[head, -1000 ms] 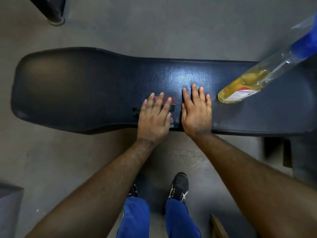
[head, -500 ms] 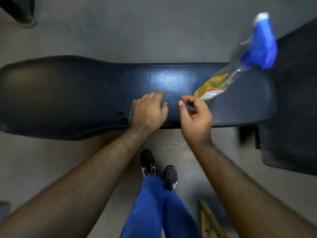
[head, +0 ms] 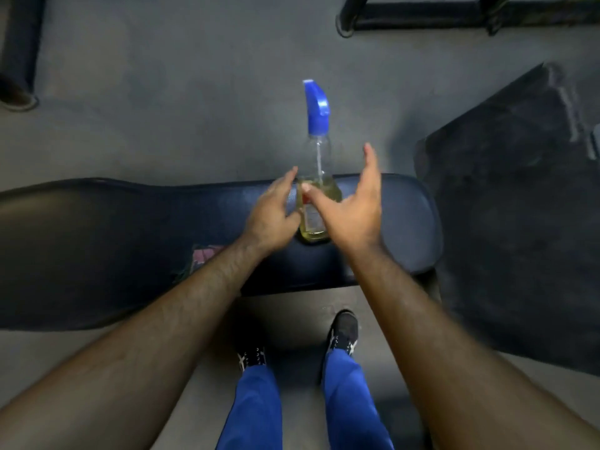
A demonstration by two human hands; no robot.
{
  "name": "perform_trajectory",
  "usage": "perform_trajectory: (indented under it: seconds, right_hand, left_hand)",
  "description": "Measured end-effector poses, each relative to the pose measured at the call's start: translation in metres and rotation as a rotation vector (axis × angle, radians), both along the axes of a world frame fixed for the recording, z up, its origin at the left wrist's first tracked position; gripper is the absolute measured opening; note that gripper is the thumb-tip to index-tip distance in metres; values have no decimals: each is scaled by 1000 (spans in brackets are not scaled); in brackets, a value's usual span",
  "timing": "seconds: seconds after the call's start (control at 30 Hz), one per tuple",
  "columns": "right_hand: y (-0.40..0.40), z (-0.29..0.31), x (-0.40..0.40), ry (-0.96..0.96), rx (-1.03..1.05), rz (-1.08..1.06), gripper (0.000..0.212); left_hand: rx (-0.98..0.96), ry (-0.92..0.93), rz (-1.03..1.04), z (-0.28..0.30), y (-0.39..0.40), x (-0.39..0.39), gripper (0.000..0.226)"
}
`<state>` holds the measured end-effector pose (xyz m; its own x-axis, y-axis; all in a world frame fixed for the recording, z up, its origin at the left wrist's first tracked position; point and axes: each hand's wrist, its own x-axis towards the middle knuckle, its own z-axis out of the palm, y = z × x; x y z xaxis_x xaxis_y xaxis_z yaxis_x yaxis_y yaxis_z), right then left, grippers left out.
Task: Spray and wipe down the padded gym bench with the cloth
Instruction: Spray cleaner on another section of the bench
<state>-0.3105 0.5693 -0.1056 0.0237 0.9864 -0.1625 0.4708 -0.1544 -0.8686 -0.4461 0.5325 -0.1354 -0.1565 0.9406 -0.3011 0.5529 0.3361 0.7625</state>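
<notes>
1. The spray bottle (head: 316, 177) is stood upright on the padded worktop (head: 97, 228); it is flanked by the spread left hand (head: 271, 216) and wide right hand (head: 355, 209).
2. The cloth (head: 201, 256) is left on the worktop, partly hidden.

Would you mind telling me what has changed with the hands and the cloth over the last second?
Both hands left the pad and reached to the spray bottle. The left hand let go of the cloth, which now lies on the bench under the left forearm. The right hand is open beside the bottle; neither hand clearly grips it yet. The bottle stayed standing on the bench.
</notes>
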Motion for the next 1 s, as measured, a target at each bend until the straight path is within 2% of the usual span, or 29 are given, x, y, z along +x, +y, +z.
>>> perform_trajectory:
  seconds: [0.07,0.13,0.17,0.23,0.27,0.3,0.37,0.47,0.6,0.67,0.9,1.0]
  right_hand:
    - [35,-25,-13,17,-237,121,110]
    - [61,-60,-17,72,-382,119,106]
    - [69,-77,-15,108,-434,122,93]
    - [71,-81,-11,145,-440,119,44]
    - [70,-77,-10,147,-426,112,33]
    - [71,-78,-7,145,-417,107,34]
    - [72,-74,-5,129,-404,105,48]
    - [77,-61,-4,64,-374,104,55]
    - [82,-38,0,25,-319,156,33]
    - [81,-35,1,30,-308,163,29]
    - [68,-23,-6,19,-261,154,30]
    - [59,-13,-13,-78,-178,199,33]
  left_hand:
    - [-54,-256,99,-6,16,14,72]
    - [-57,-397,241,-10,27,31,68]
    - [-51,-447,312,-11,29,39,66]
    - [-30,-511,394,-13,32,49,63]
    - [-20,-541,416,-14,33,52,62]
    - [-24,-563,436,-17,33,54,63]
    - [-28,-587,450,-15,34,54,63]
    - [-13,-502,444,-8,33,49,59]
    - [-25,-325,458,-6,28,40,41]
    - [-37,-251,468,-8,25,35,36]
    - [-48,-86,398,-4,14,16,40]
    - [-28,-11,339,1,6,6,41]
